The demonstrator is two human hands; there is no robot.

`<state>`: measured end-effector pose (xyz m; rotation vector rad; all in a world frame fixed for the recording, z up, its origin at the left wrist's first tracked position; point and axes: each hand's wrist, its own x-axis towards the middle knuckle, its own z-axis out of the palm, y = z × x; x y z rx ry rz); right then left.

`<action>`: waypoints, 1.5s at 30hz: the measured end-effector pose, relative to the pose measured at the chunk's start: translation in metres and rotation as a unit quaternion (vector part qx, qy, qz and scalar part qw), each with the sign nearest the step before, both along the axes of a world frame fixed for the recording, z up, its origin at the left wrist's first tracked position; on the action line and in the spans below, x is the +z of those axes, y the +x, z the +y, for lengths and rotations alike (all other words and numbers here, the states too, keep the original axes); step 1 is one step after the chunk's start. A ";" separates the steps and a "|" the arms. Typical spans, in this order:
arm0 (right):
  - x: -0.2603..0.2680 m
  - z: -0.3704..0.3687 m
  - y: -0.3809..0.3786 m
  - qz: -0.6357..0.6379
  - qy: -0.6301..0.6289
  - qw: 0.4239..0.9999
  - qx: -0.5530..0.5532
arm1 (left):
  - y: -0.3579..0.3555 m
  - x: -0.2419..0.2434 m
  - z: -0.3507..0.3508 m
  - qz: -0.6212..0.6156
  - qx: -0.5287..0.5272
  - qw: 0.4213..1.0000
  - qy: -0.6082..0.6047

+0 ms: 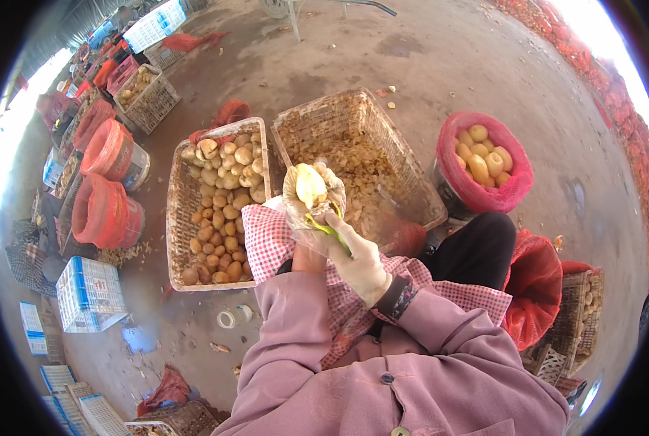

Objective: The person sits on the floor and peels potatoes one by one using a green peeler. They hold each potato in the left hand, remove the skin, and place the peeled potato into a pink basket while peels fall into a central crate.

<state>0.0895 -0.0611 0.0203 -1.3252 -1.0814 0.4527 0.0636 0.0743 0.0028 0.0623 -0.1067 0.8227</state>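
Observation:
In a clear plastic glove, my left hand (pixel 335 191) holds up a partly peeled, pale yellow potato (pixel 309 184). My right hand (pixel 360 264), in a white glove, grips a green-handled peeler (pixel 332 231) just below the potato. Whether the blade touches the potato cannot be made out. Both hands are above my lap, near the inner end of a plastic crate of peelings (pixel 403 136). On the left stands a crate of potatoes (pixel 176 240), the upper ones paler and the lower ones brown. A bucket lined with pink mesh (pixel 449 139) at right holds peeled potatoes (pixel 485 158).
A red mesh bag (pixel 531 289) stands by my right knee, beside a crate (pixel 570 310). Red-mesh-lined buckets (pixel 106 150) and a white-blue crate (pixel 91 294) stand at left. A jar (pixel 234 316) lies on the floor. Other people (pixel 24 256) sit at far left.

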 end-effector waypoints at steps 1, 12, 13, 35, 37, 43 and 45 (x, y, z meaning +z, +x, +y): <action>-0.004 0.000 -0.001 0.012 0.008 1.000 0.016 | 0.001 0.000 0.001 -0.006 -0.007 1.000 -0.029; 0.029 -0.001 0.019 0.026 -0.069 0.997 0.001 | 0.000 -0.001 -0.002 0.074 0.064 0.995 0.000; 0.026 0.004 0.017 0.031 -0.061 0.998 -0.004 | 0.000 -0.001 -0.002 0.072 0.051 0.996 -0.019; 0.013 -0.022 0.033 -0.003 -0.096 0.995 -0.016 | -0.004 -0.005 0.000 0.053 -0.036 0.997 -0.035; 0.015 -0.024 0.034 0.017 -0.085 0.996 -0.023 | -0.005 -0.008 0.001 0.070 -0.047 0.995 -0.047; 0.027 -0.018 0.043 0.216 -0.113 0.969 -0.039 | 0.003 0.005 -0.020 0.170 -0.073 0.974 -0.128; 0.029 -0.017 0.049 0.282 -0.110 0.953 -0.025 | 0.003 0.015 -0.021 0.162 -0.104 0.967 -0.165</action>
